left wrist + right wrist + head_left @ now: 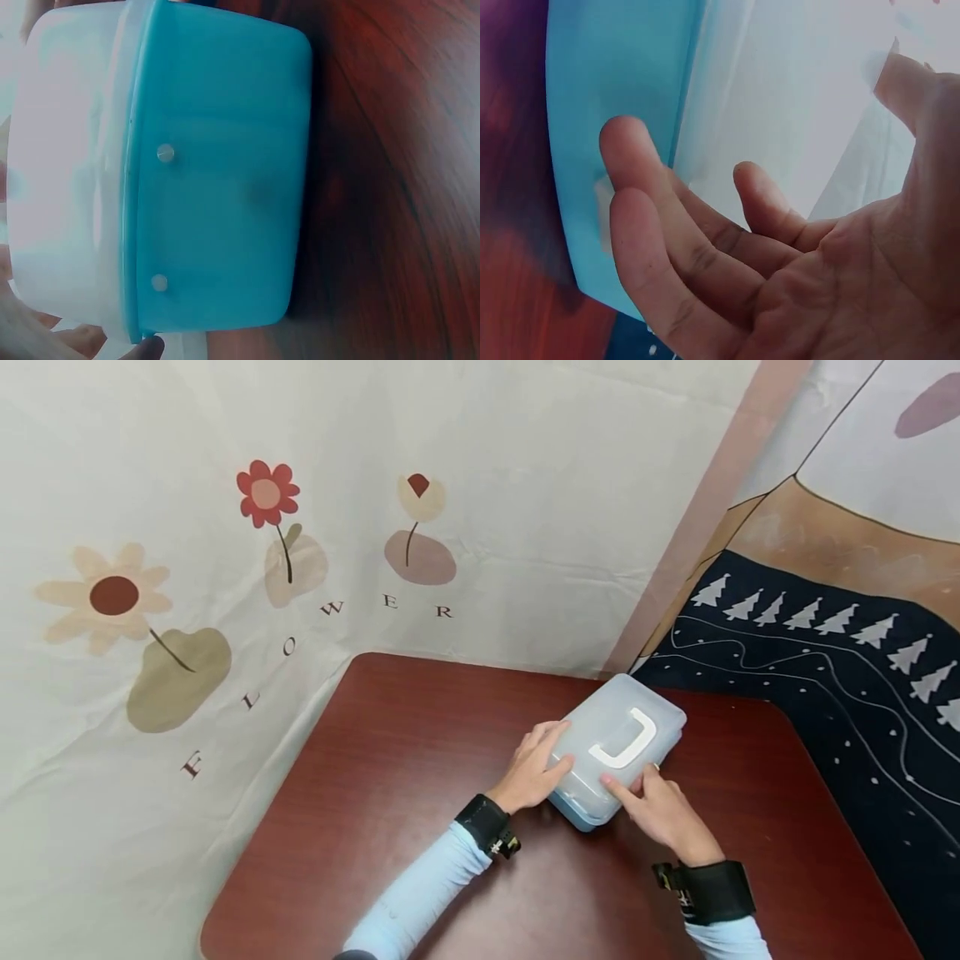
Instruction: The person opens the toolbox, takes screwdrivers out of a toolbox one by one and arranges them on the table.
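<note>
A storage box (609, 703) with a frosted clear lid, a white carry handle (632, 745) and a blue base (225, 172) stands closed on the table. My left hand (527, 770) grips its left side, thumb on the lid and fingers along the rim. On the opposite side my right hand (663, 810) lays its thumb on the lid. Its other fingers (641, 240) curl against the side, in front of a pale latch (604, 214). In the left wrist view, two round pins (165, 153) show on the base's near end.
The box rests on a dark red wooden table (420, 743), toward its back right. Behind it hangs a pale cloth (540, 510) printed with flowers and letters. A dark cloth (787, 652) with white trees hangs at the right.
</note>
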{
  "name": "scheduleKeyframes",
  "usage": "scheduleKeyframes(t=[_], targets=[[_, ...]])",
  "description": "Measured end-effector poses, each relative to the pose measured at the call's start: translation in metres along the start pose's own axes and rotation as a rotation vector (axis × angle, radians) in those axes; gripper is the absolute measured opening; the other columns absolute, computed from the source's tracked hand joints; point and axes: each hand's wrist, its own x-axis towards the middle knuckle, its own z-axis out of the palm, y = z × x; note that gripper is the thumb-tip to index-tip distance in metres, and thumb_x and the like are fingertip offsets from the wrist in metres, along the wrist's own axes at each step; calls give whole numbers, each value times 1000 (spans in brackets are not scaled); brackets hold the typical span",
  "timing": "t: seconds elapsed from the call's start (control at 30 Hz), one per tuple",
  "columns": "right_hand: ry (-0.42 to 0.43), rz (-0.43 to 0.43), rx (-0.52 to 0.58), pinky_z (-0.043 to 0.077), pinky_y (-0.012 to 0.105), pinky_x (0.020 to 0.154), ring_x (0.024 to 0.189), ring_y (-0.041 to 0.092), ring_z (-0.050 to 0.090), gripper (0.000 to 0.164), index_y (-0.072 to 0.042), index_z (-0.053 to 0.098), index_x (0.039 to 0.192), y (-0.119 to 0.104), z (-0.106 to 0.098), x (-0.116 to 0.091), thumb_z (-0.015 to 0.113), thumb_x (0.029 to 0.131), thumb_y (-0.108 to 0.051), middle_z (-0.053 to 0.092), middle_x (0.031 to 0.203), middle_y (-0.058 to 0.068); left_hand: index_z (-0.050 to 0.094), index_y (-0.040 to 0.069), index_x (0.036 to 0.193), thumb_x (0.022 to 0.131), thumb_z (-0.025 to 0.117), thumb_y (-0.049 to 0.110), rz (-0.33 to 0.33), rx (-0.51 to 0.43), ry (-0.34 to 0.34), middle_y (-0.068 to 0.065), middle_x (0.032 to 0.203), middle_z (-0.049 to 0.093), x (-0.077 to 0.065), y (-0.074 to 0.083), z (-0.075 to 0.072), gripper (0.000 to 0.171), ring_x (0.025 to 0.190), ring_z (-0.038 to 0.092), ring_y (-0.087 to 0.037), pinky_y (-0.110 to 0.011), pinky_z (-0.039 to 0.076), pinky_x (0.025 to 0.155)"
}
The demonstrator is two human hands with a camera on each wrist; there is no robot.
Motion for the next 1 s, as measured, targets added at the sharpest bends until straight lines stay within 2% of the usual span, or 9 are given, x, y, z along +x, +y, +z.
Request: scheduleKeyframes(t=[0.23,0.47,0.57,0.67,0.8,0.9,0.97,1.0], targets=[[-16,-142,8,47,32,68,86,18,63,80,-1,51,136,-29,14,20,58,97,-71,71,108,11,34,26,167,107,50,42,-77,-29,103,-4,165,39,-22,-18,-23,65,143,45,-28,-55,39,116],[-35,-208,52,47,32,65,81,18,60,68,-5,51,126,-51,29,39,61,98,-67,66,97,9,39,19,165,105,53,37,-104,17,238,-9,163,42,-37,-27,-43,64,139,48,-33,-61,40,110],[-40,-219,57,47,32,68,84,18,60,65,-7,51,124,-57,36,47,60,98,-67,64,98,8,41,19,164,103,54,38,-132,65,272,-9,161,45,-41,-30,-50,65,136,50,-32,-59,43,106],[-51,-240,70,47,32,68,85,19,59,62,-9,50,121,-64,41,56,60,99,-66,60,97,8,45,17,162,101,55,39,-160,153,301,-10,153,50,-42,-31,-60,65,127,55,-31,-53,49,98],[-78,-248,95,48,32,70,88,19,61,59,-11,49,122,-66,45,66,55,101,-66,61,100,9,49,14,157,98,57,43,-211,279,284,-12,140,55,-39,-26,-71,67,114,60,-30,-47,53,87],[-119,-250,164,56,36,73,95,26,69,58,-10,48,132,-64,46,75,47,106,-62,65,112,14,50,10,153,93,60,46,-239,348,274,-14,135,55,-33,-20,-75,70,114,58,-31,-47,53,87],[-146,-246,232,60,39,76,100,31,72,59,-6,47,141,-61,45,83,40,111,-56,66,119,19,51,9,151,89,63,48,-235,391,283,-16,136,53,-29,-16,-74,74,118,56,-33,-50,52,92],[-145,-234,265,61,41,76,100,33,74,58,-3,48,140,-58,45,86,37,113,-53,67,120,22,51,9,151,88,64,49,-230,413,286,-17,139,52,-26,-13,-72,76,123,54,-34,-52,51,96]])
